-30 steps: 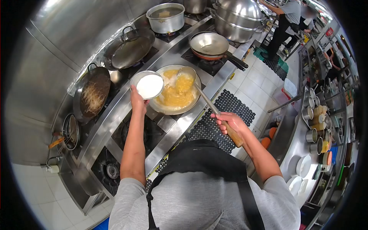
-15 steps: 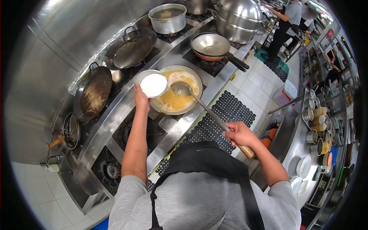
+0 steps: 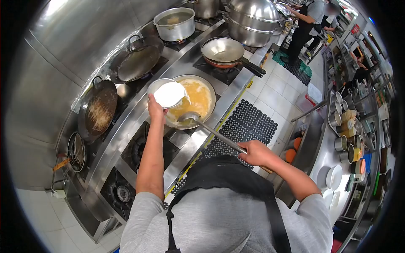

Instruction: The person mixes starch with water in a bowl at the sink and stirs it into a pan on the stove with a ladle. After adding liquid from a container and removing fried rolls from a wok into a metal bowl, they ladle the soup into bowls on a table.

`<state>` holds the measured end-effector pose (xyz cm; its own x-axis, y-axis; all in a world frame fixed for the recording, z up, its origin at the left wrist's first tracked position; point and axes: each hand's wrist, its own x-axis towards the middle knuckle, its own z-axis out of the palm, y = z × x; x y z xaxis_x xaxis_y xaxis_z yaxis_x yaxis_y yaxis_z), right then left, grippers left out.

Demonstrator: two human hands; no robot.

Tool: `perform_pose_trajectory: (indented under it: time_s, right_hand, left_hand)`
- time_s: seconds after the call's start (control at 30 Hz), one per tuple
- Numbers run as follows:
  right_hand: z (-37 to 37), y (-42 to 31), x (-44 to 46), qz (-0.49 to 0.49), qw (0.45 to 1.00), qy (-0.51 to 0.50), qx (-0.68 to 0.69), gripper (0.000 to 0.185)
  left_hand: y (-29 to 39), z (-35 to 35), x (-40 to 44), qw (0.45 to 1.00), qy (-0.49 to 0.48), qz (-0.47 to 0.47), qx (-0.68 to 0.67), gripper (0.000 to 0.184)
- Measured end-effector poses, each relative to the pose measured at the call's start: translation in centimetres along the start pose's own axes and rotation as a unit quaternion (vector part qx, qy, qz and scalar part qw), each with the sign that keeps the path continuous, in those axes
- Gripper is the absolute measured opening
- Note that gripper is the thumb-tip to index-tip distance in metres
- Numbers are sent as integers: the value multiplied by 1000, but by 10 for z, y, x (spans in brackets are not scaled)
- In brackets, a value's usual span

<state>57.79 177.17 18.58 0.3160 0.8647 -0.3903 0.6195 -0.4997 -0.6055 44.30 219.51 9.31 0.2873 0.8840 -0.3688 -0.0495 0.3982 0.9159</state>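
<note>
My left hand (image 3: 156, 110) grips the rim of a metal bowl (image 3: 152, 87) of white liquid (image 3: 168, 94). The bowl is tipped to the right, and white liquid runs over its lip into a wide metal pan (image 3: 214, 92) of yellowish, frothy liquid (image 3: 198, 98). Closed round the long handle of a ladle (image 3: 219, 135) is my right hand (image 3: 255, 153). The ladle's head dips into the near side of the pan, below the bowl. The wooden end of the handle shows partly under my right hand.
Two dark woks (image 3: 101, 107) (image 3: 137, 61) stand along the steel wall. Frying pans (image 3: 223, 50), a pot of water (image 3: 174, 29) and a domed steamer (image 3: 253, 23) sit on burners. Right of the black floor mat (image 3: 240, 126) runs a counter with metal containers (image 3: 341, 143). Co-workers (image 3: 308, 25) stand far off.
The bowl in my left hand has tipped further, and white liquid now spills from it. My right hand has drawn the ladle's head from the pan's middle to its near side.
</note>
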Motion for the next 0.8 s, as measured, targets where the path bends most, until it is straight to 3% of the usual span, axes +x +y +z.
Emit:
perform_pose_trajectory:
  time_s: [0.17, 0.8]
  right_hand:
    - [17, 6, 26, -8, 998, 62, -15, 45]
    - [20, 12, 107, -21, 987, 146, -56, 32]
  left_hand:
    - [-4, -13, 6, 999, 34, 6, -11, 55]
    - [0, -46, -5, 996, 52, -30, -63, 57]
